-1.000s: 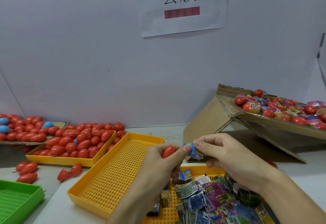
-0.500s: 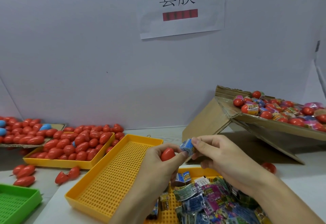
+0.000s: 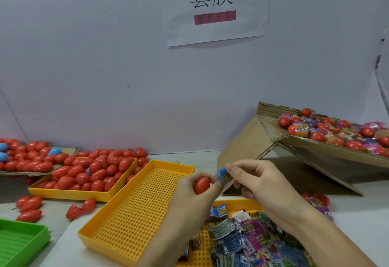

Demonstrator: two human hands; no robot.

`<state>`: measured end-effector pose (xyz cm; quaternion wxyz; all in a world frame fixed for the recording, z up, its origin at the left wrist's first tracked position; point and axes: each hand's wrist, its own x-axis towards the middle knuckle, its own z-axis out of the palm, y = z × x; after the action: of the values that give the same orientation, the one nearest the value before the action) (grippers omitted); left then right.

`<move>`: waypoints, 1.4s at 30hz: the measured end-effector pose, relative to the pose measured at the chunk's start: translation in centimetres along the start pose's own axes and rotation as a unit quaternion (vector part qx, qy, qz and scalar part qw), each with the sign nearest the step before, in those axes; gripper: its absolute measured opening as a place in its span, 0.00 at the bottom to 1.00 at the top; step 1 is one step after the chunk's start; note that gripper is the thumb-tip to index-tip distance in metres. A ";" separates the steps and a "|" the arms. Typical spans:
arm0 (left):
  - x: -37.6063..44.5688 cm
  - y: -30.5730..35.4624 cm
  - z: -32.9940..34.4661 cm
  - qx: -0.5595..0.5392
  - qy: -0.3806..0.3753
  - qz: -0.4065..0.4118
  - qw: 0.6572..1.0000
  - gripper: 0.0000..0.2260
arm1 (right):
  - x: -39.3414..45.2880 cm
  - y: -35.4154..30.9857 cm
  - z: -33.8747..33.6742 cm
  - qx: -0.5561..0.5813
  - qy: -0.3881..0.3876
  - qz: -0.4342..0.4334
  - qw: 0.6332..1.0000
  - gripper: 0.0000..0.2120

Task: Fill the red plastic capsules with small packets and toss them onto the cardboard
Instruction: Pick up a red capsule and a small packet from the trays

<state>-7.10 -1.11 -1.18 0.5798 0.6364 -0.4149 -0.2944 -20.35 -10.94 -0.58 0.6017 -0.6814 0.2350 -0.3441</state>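
My left hand [image 3: 190,191] grips the capsule [image 3: 201,185] steady while my right hand [image 3: 255,182] pinches a packet [image 3: 222,175], probably entering its mouth.

I hold a glossy red egg-shaped plastic capsule [image 3: 201,185] beside a small blue foil packet [image 3: 222,175] (crumpled); filled capsules crowd the tilted brown cardboard sheet [image 3: 311,153].

A: Red capsule [image 3: 201,185] in the left hand [image 3: 194,191]: smooth plastic, glossy.
B: Small packet [image 3: 222,174] pinched by the right hand [image 3: 260,184]: shiny printed film, crinkled.
A: Empty yellow tray [image 3: 134,216]: matt plastic, perforated floor. Green tray [image 3: 19,241]: same finish.
B: Cardboard [image 3: 246,146]: brown, corrugated, matt, rough torn edges.
A: Wall sign [image 3: 216,8]: white paper, matt. Surface [image 3: 52,210]: pale, smooth.
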 end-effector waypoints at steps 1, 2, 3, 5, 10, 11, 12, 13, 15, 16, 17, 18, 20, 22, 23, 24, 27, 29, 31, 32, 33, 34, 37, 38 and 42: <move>0.0 0.0 0.0 0.005 -0.003 -0.003 1.000 0.03 | 0.1 0.1 -0.1 0.000 0.019 0.007 1.000 0.17; 0.1 -0.1 0.0 0.012 -0.008 -0.008 1.000 0.02 | 0.2 0.2 -0.2 0.000 0.043 0.016 0.999 0.16; 0.2 -0.2 0.0 0.016 -0.015 -0.016 1.000 0.03 | 0.3 0.4 -0.4 -0.002 0.067 0.024 0.997 0.14; 0.4 -0.3 0.2 0.012 -0.023 -0.031 0.999 0.04 | 0.5 0.6 -0.7 -0.011 0.108 0.035 0.994 0.10; 0.2 -0.6 0.4 0.074 -0.025 0.032 0.996 0.07 | 0.6 0.9 -0.9 -0.041 0.146 0.030 0.988 0.08; 0.3 -0.7 0.3 0.087 -0.020 0.053 0.995 0.08 | 0.6 0.8 -0.9 -0.049 0.146 0.026 0.988 0.08; 0.3 -0.8 0.3 0.101 -0.012 0.068 0.992 0.09 | 0.6 0.8 -0.9 -0.057 0.144 0.023 0.988 0.08; 0.3 -0.8 0.3 0.119 -0.004 0.081 0.990 0.10 | 0.6 0.8 -0.9 -0.065 0.143 0.020 0.987 0.08; 0.3 -0.9 0.2 0.161 0.009 0.105 0.981 0.11 | 0.5 0.7 -0.9 -0.079 0.139 0.013 0.987 0.07; 0.3 -0.9 0.2 0.173 0.011 0.113 0.978 0.12 | 0.5 0.7 -0.9 -0.085 0.136 0.007 0.987 0.07; 0.3 -0.9 0.1 0.177 0.011 0.117 0.977 0.13 | 0.5 0.7 -0.9 -0.091 0.132 0.001 0.987 0.07; 0.3 -0.9 0.1 0.179 0.010 0.117 0.977 0.13 | 0.5 0.7 -0.8 -0.096 0.128 -0.004 0.987 0.07; 0.4 -1.0 0.1 0.184 0.007 0.116 0.976 0.14 | 0.5 0.7 -0.8 -0.107 0.122 -0.009 0.987 0.07; 0.4 -1.1 0.1 0.182 0.002 0.115 0.977 0.14 | 0.5 0.8 -0.7 -0.116 0.114 -0.014 0.987 0.07; 0.4 -1.1 0.2 0.176 0.000 0.116 0.978 0.14 | 0.5 0.8 -0.7 -0.118 0.110 -0.015 0.987 0.07; 0.3 -1.1 0.2 0.169 -0.002 0.117 0.979 0.13 | 0.5 0.8 -0.6 -0.118 0.105 -0.016 0.987 0.07; 0.3 -1.0 0.5 0.160 0.003 0.123 0.979 0.09 | 0.4 0.8 -0.5 -0.124 0.090 -0.016 0.988 0.08; 0.3 -0.9 0.6 0.159 0.012 0.124 0.979 0.09 | 0.4 0.9 -0.4 -0.132 0.090 -0.016 0.987 0.08; 0.3 -0.9 0.6 0.140 0.016 0.121 0.983 0.12 | 0.5 1.0 -0.3 -0.138 0.101 -0.016 0.985 0.07; 0.3 -0.9 0.6 0.129 0.016 0.118 0.984 0.13 | 0.5 1.1 -0.2 -0.140 0.109 -0.017 0.984 0.06; 0.3 -0.9 0.5 0.119 0.016 0.117 0.986 0.14 | 0.5 1.1 0.0 -0.140 0.116 -0.016 0.983 0.05; 0.3 -0.9 0.5 0.112 0.018 0.117 0.987 0.14 | 0.6 1.1 0.1 -0.138 0.121 -0.016 0.983 0.04; 0.3 -0.7 0.5 0.104 0.028 0.124 0.987 0.15 | 0.4 1.0 0.4 -0.130 0.122 -0.015 0.984 0.03; 0.3 -0.7 0.5 0.101 0.031 0.126 0.986 0.15 | 0.4 1.0 0.4 -0.125 0.118 -0.016 0.985 0.03; 0.3 -0.6 0.5 0.082 0.034 0.122 0.989 0.18 | 0.2 0.5 0.5 -0.087 0.094 -0.010 0.992 0.09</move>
<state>-7.30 -1.66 -1.84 0.5711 0.6361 -0.4921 -0.1647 -19.79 -10.86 -1.04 0.5121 -0.6981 0.3124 -0.3909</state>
